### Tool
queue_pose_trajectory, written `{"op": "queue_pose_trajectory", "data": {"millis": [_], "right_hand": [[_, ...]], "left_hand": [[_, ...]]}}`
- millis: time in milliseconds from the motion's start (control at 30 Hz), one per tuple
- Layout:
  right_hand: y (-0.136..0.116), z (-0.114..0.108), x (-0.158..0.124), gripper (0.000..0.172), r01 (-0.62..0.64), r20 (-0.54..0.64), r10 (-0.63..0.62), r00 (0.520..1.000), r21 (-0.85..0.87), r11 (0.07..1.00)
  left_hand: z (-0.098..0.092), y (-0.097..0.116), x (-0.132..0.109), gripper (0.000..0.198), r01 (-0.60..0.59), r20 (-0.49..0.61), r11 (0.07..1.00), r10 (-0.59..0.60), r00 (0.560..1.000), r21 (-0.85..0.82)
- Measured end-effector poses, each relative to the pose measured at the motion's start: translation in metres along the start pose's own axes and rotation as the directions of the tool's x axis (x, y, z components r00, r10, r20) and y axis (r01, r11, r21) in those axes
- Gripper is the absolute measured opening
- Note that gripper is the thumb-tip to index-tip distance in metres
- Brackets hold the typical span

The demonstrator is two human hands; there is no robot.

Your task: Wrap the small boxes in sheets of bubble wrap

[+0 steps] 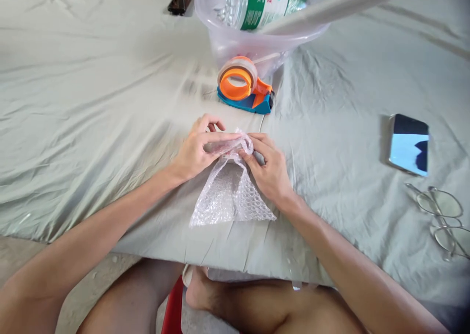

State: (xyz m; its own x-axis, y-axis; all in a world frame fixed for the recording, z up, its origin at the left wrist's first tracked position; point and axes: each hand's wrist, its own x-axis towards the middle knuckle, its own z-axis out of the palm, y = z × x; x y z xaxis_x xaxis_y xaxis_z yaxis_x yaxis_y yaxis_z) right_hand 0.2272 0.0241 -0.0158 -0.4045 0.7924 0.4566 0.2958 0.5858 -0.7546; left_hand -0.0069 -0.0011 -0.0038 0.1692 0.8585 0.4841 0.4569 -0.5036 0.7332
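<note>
A sheet of clear bubble wrap lies near the table's front edge, its gathered upper end between my two hands. My left hand pinches the folded end from the left, fingers pointing right. From the other side my right hand grips the same end between thumb and fingers. Something with a little red shows inside the folds, too covered to make out. The lower part of the wrap spreads toward me, loose and wide. Just beyond my hands stands an orange and blue tape dispenser with a roll of tape on it.
Behind the dispenser, a translucent plastic basin holds a green-labelled bottle and a long pale roll. A phone and eyeglasses lie on the right. A small dark device sits at the back left. Wrinkled grey-green cloth covers the table.
</note>
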Motion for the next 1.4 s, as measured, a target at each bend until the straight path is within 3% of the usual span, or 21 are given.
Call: {"op": "queue_pose_trajectory", "data": {"millis": [267, 433, 500, 600, 700, 800, 967, 1067, 1167, 1300, 1400], "right_hand": [[-0.003, 0.000, -0.004, 0.023, 0.144, -0.096, -0.154, 0.983, -0.099, 0.985], [-0.010, 0.001, -0.004, 0.009, 0.102, -0.118, -0.106, 0.987, -0.040, 0.994], [-0.011, 0.002, -0.005, 0.003, 0.104, -0.135, -0.109, 0.985, -0.037, 0.994], [-0.011, 0.002, -0.005, 0.011, 0.177, -0.108, -0.182, 0.977, -0.059, 0.983], [-0.008, -0.001, -0.005, 0.028, 0.245, -0.072, -0.250, 0.966, -0.078, 0.966], [-0.005, -0.003, -0.005, 0.038, 0.218, -0.058, -0.222, 0.973, -0.067, 0.974], [-0.005, -0.004, -0.005, 0.033, 0.159, -0.007, -0.159, 0.987, 0.064, 0.985], [-0.006, -0.005, -0.004, 0.033, 0.161, 0.019, -0.163, 0.987, 0.052, 0.986], [-0.005, -0.004, -0.003, 0.032, 0.215, 0.014, -0.215, 0.977, -0.012, 0.977], [-0.001, -0.004, -0.002, 0.029, 0.315, -0.005, -0.318, 0.948, -0.122, 0.941], [0.002, -0.007, -0.003, 0.036, 0.370, 0.008, -0.373, 0.928, -0.132, 0.919]], "left_hand": [[0.010, 0.014, -0.011, 0.024, -0.173, -0.038, 0.974, 0.180, 0.983, 0.145], [0.001, 0.012, -0.012, 0.026, -0.208, 0.037, 0.959, 0.205, 0.978, 0.191], [-0.001, 0.011, -0.013, 0.026, -0.182, 0.020, 0.964, 0.182, 0.983, 0.196], [-0.003, 0.010, -0.014, 0.023, -0.151, -0.023, 0.962, 0.161, 0.987, 0.227], [-0.004, 0.011, -0.015, 0.027, -0.215, 0.039, 0.943, 0.212, 0.977, 0.253], [-0.004, 0.011, -0.017, 0.034, -0.281, 0.082, 0.931, 0.269, 0.960, 0.232], [-0.002, 0.002, -0.015, 0.033, -0.202, -0.044, 0.966, 0.212, 0.976, 0.161], [-0.005, -0.005, -0.011, 0.047, -0.132, 0.019, 0.987, 0.131, 0.991, 0.091], [-0.008, -0.007, -0.008, 0.043, -0.121, 0.105, 0.992, 0.115, 0.988, 0.048], [-0.008, -0.006, -0.008, 0.028, -0.257, 0.058, 0.955, 0.251, 0.966, 0.147], [-0.007, -0.008, -0.010, 0.024, -0.338, 0.015, 0.913, 0.344, 0.939, 0.230]]}}
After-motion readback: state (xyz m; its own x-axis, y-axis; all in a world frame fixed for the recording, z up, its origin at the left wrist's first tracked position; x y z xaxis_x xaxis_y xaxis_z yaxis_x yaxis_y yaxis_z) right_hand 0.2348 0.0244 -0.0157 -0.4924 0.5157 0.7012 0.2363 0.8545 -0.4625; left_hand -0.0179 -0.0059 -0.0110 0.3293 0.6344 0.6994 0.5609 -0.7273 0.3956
